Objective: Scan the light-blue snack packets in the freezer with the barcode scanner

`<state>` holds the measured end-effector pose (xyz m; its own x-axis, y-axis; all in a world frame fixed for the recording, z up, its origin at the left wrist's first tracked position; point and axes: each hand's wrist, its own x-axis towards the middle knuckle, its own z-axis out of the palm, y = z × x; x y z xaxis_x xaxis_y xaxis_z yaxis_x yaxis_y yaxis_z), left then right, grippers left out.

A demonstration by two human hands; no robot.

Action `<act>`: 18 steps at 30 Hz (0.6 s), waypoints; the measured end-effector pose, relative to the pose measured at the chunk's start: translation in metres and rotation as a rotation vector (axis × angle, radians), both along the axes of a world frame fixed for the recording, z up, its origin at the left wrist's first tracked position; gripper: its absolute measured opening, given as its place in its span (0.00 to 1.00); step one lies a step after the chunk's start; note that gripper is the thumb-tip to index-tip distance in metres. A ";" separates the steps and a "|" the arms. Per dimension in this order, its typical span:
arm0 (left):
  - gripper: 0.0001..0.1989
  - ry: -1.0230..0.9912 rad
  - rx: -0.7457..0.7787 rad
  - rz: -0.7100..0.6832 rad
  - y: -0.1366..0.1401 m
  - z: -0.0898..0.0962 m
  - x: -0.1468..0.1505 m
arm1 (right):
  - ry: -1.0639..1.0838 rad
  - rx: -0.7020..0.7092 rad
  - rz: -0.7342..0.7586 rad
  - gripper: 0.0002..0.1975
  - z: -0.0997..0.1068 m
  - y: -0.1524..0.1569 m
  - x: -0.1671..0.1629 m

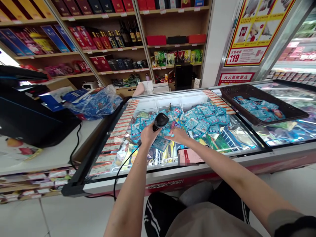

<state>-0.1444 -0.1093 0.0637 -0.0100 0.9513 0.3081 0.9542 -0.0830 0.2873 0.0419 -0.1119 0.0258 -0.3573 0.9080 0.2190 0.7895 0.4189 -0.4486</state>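
Note:
My left hand is wrapped round the grip of a black handheld barcode scanner, whose cable runs down along my forearm. My right hand is just to the right of it, low over the blue snack packets, with thumb and fingers apart. Whether its fingertips touch a packet I cannot tell. The packets lie loose in a heap on the glass top of a chest freezer. One blue packet lies below the scanner. A phone with a lit screen rests near the front edge, partly behind my right forearm.
A dark brown plastic tray holding more blue packets sits on the freezer at the right. On the left counter stand a black monitor-like device and a clear plastic bag of blue packs. Shelves of boxed goods line the back.

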 end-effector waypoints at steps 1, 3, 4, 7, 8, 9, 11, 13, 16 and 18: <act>0.24 0.004 0.001 0.002 -0.001 0.000 -0.001 | -0.012 0.019 -0.022 0.29 -0.001 -0.005 -0.009; 0.25 0.012 0.003 0.003 -0.001 0.000 -0.002 | -0.057 0.056 -0.032 0.34 -0.004 -0.012 -0.022; 0.25 0.015 0.002 0.004 -0.002 0.000 -0.002 | -0.084 0.080 -0.021 0.36 -0.004 -0.015 -0.027; 0.26 0.012 -0.012 0.007 -0.002 0.000 -0.001 | -0.143 0.100 0.013 0.37 -0.004 -0.017 -0.031; 0.26 0.007 -0.016 0.004 -0.003 0.000 0.000 | -0.149 0.083 0.023 0.35 -0.003 -0.015 -0.030; 0.26 0.002 -0.019 0.000 -0.003 0.000 0.000 | -0.142 0.056 0.027 0.34 -0.002 -0.013 -0.026; 0.26 -0.003 -0.023 -0.004 -0.003 0.000 0.001 | -0.085 -0.017 0.018 0.33 0.000 -0.008 -0.014; 0.26 -0.002 -0.027 -0.008 -0.002 -0.001 0.003 | 0.048 -0.127 -0.002 0.34 0.002 -0.003 0.004; 0.26 -0.001 -0.030 -0.028 0.000 -0.002 0.007 | 0.207 -0.159 -0.036 0.31 0.002 0.005 0.035; 0.26 0.002 -0.035 -0.047 0.001 -0.002 0.011 | 0.317 -0.148 -0.055 0.28 0.000 0.010 0.056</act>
<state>-0.1330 -0.1086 0.0615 0.0357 0.9610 0.2741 0.9500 -0.1178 0.2891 0.0979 -0.1015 0.0256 -0.2426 0.9540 0.1760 0.6207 0.2920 -0.7276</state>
